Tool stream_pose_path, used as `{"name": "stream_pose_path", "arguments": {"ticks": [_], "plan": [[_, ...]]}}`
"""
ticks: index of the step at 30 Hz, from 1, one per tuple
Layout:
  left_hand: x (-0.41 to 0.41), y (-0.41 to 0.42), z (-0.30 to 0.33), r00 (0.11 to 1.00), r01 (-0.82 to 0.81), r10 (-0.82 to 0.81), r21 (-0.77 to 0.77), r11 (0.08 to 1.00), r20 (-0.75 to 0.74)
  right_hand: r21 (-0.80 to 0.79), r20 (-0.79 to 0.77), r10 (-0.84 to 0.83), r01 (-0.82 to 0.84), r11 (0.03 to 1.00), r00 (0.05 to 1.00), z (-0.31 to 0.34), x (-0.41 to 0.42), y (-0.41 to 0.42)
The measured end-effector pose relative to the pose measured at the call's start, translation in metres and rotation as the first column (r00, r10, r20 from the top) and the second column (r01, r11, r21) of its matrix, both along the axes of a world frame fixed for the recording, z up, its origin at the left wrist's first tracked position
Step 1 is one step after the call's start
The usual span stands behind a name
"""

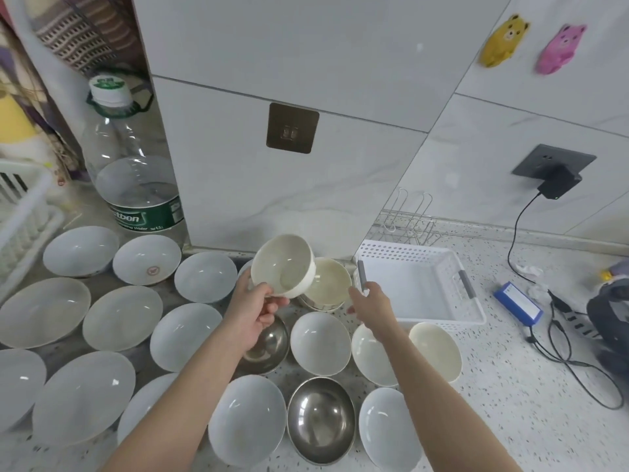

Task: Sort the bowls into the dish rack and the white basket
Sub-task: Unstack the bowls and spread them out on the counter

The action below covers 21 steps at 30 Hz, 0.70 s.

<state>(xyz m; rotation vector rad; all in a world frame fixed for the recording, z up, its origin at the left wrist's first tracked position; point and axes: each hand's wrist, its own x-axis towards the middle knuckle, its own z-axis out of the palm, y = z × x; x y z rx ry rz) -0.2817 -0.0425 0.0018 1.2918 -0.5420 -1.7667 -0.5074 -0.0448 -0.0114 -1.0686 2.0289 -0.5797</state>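
My left hand (253,310) holds a cream bowl (282,265) by its rim, lifted and tilted above the counter. Just behind it a second cream bowl (328,284) sits on a short stack. My right hand (369,299) reaches with fingers apart to that bowl's right edge, beside the white basket (439,316), which holds nothing. A wire dish rack (410,221) stands behind the basket against the wall. Several white bowls and two steel bowls (320,419) cover the counter in front of me.
A large water bottle (136,172) stands at the back left beside a white slatted basket (20,212). A tiled pillar (289,131) rises behind the bowls. At right lie a blue box (517,303), black cables and a plugged charger (558,185).
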Motion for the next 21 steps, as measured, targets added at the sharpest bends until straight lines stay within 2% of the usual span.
{"name": "stream_pose_path", "arguments": {"ticks": [8, 12, 17, 21], "plan": [[0.037, 0.011, -0.012, 0.998, -0.064, 0.065, 0.047, 0.997, -0.022, 0.061, -0.145, 0.116, -0.108, 0.992, 0.983, -0.013, 0.020, -0.020], [0.047, 0.018, -0.017, 0.997, -0.063, 0.067, 0.085, 0.994, -0.044, 0.024, -0.118, 0.083, -0.081, 0.996, 0.990, -0.016, 0.019, -0.020], [0.047, 0.031, -0.018, 0.995, -0.064, 0.072, 0.103, 0.993, -0.076, -0.012, -0.188, 0.175, -0.180, 0.984, 0.967, -0.009, 0.011, -0.025], [0.042, 0.036, -0.016, 0.993, -0.066, 0.076, 0.112, 0.991, -0.086, -0.057, -0.104, 0.101, -0.107, 0.993, 0.989, -0.003, 0.006, -0.013]]}}
